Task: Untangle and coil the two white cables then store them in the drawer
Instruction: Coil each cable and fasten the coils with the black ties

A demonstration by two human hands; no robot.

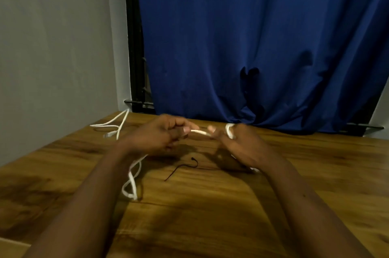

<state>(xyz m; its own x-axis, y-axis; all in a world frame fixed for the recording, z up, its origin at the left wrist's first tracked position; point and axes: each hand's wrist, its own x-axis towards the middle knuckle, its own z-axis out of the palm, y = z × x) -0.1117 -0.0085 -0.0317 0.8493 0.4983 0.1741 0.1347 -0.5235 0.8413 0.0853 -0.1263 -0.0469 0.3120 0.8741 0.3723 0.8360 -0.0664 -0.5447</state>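
Note:
Both my hands are raised over the wooden table (210, 205), close together. My left hand (162, 138) pinches a white cable (200, 132) that runs across to my right hand (237, 144). Turns of that cable wrap around the right hand's fingers as a small coil (229, 131). From under my left hand the cable hangs down and loops on the table (131, 186). A second white cable (117, 124) lies at the table's far left corner, its plug end near the wall. No drawer is in view.
A thin black tie or wire (183, 168) lies on the table below my hands. A blue curtain (263, 47) hangs behind the table's far edge. A grey wall (52, 58) borders the left side.

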